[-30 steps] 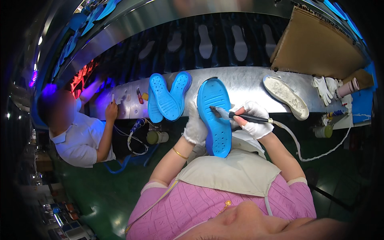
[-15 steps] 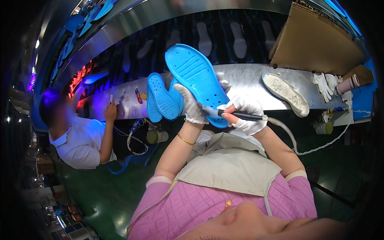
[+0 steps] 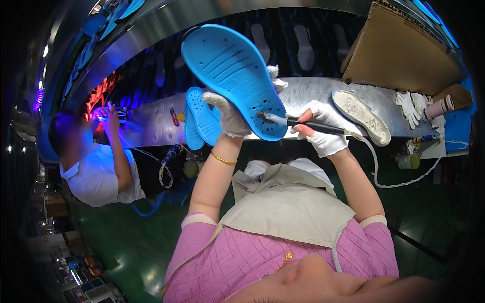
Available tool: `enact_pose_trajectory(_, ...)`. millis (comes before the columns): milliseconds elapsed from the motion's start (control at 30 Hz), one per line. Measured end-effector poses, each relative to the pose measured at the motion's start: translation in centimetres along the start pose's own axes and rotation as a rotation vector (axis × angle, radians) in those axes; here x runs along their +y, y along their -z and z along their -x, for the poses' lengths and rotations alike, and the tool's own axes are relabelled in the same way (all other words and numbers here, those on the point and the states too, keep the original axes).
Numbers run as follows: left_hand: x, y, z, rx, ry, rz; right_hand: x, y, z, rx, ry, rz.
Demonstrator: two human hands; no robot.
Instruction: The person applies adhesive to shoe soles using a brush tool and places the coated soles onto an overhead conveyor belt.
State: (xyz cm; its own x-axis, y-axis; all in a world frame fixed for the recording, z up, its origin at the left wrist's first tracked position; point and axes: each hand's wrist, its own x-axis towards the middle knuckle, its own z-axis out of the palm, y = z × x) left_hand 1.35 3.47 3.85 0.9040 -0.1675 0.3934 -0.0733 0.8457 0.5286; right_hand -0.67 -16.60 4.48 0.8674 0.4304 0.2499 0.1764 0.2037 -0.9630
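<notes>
A large blue shoe sole (image 3: 230, 70) is raised over the metal ledge, its toe end pointing up and left. My left hand (image 3: 233, 118), in a greyish-white glove, is closed around it from beneath, with fingertips showing at its right edge. My right hand (image 3: 323, 129) wears a white glove with bare thumb and fingertip, and pinches a brush (image 3: 313, 125) with a black handle. The bristle end touches the sole's heel area near the small holes. A pale tube runs from the back of the handle. Several smaller blue soles (image 3: 204, 118) lie behind my left hand.
Along the metal ledge (image 3: 308, 93) lie a white sole-shaped piece (image 3: 361, 115), white gloves (image 3: 406, 108) and a red-handled tool (image 3: 174, 116). A cardboard box (image 3: 404, 50) stands at the right. Grey soles (image 3: 304, 48) rest on the dark conveyor beyond. A co-worker (image 3: 101, 171) sits at the left.
The blue sole and my left hand have moved up and left, and the sole has tilted. My right hand has risen slightly, keeping the brush at the heel. The co-worker's hands have lifted toward the left.
</notes>
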Motion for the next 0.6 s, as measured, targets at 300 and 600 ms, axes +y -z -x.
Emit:
enact_pose_trajectory(300,1.9,0.1,-1.2,-0.066,0.188,-0.676,-0.1,1.9,-1.3,-0.331,-0.495,-0.074)
enact_pose_trajectory(600,1.5,-1.1,-4.2,0.267,0.613,-0.748,-0.4,0.4,-1.0,-0.285,-0.136,0.292)
